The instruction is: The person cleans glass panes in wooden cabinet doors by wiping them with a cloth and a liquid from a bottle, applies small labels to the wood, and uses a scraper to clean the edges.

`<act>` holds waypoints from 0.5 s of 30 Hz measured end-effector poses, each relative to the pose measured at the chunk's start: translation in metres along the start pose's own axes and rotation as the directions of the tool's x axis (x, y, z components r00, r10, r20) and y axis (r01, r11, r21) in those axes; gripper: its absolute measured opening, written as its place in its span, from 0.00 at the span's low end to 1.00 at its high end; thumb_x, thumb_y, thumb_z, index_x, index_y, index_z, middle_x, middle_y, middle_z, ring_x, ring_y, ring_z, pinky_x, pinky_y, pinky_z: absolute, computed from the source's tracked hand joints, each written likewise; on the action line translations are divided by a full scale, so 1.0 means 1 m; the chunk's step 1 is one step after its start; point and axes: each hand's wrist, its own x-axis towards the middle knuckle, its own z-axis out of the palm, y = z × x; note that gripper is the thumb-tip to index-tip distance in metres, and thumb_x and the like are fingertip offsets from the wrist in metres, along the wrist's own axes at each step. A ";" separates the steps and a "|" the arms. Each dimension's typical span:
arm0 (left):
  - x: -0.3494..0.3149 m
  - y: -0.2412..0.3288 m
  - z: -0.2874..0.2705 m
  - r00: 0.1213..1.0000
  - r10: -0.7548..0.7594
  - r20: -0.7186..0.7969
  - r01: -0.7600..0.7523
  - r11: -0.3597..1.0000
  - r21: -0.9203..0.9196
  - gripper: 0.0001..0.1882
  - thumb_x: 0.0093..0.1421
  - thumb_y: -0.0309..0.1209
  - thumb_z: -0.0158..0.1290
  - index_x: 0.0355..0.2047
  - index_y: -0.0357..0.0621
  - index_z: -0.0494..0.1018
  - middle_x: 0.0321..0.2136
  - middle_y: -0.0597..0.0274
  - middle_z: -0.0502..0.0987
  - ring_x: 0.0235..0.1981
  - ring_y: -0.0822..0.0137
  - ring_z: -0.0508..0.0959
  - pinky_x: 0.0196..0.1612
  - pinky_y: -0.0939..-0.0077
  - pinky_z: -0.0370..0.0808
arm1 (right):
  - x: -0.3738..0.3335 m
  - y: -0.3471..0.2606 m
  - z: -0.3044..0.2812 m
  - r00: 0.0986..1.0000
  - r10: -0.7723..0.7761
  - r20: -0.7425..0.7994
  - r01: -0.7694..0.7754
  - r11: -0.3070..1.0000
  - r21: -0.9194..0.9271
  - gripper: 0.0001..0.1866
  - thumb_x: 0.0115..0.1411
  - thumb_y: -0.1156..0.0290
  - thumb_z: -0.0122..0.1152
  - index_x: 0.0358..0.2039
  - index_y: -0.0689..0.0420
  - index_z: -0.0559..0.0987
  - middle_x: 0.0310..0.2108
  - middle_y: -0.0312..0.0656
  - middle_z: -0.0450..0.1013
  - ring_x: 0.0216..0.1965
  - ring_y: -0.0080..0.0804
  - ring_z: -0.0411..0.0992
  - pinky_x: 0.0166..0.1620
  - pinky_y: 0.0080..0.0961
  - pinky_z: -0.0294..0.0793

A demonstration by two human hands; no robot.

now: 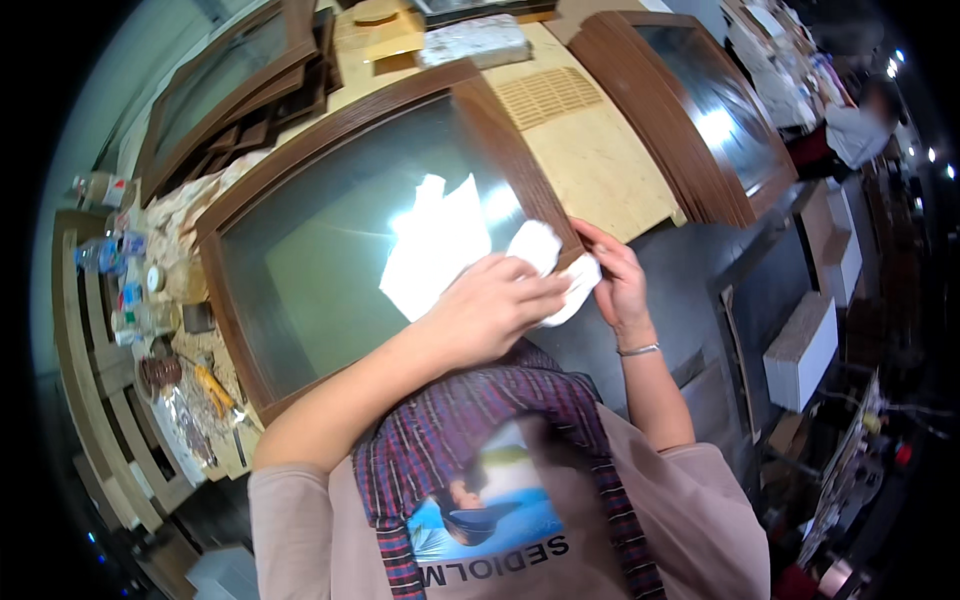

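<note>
Preferably, left hand [500, 302], its grip around white cloth [577, 290], presses brown frame [524, 170] evenly; the grip of right hand [622, 280] I cannot tell.

Bright light falls on the desk [610, 175], while the far right sinks into gloom pricked by small lamps [891, 70]. Glare whitens patches of the glass pane [310, 240] and the right-hand pane [690, 85]; the white sheet [435, 255] nearly burns out. Shadow darkens the near shirt [590, 535]. Edges bow toward a black rim; the far-right person [860, 130] looks soft.
</note>
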 end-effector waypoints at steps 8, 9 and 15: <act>-0.042 0.014 -0.020 0.992 -0.115 -0.051 0.123 0.972 0.198 0.22 0.49 0.24 0.57 0.47 0.42 0.79 0.53 0.62 0.77 0.44 0.58 0.75 0.49 0.65 0.70 | 0.019 -0.033 0.009 0.994 0.071 -0.088 -0.097 0.936 -0.340 0.21 0.65 0.70 0.50 0.56 0.67 0.74 0.52 0.48 0.75 0.53 0.30 0.73 0.55 0.24 0.70; -0.025 0.017 -0.011 0.996 -0.039 -0.082 0.058 0.967 0.249 0.22 0.50 0.24 0.55 0.48 0.38 0.77 0.53 0.58 0.76 0.46 0.57 0.74 0.50 0.64 0.70 | 0.024 -0.035 0.014 0.993 0.092 -0.071 -0.112 0.918 -0.380 0.21 0.65 0.71 0.51 0.56 0.66 0.75 0.52 0.47 0.76 0.52 0.28 0.72 0.54 0.23 0.70; -0.001 -0.001 -0.012 0.946 -0.089 -0.311 0.139 0.980 0.144 0.16 0.50 0.24 0.55 0.41 0.37 0.77 0.49 0.58 0.76 0.44 0.59 0.73 0.46 0.68 0.70 | 0.028 -0.049 0.063 0.967 -0.195 0.164 0.254 0.692 -0.675 0.25 0.66 0.73 0.51 0.63 0.64 0.68 0.62 0.47 0.67 0.61 0.32 0.65 0.63 0.28 0.63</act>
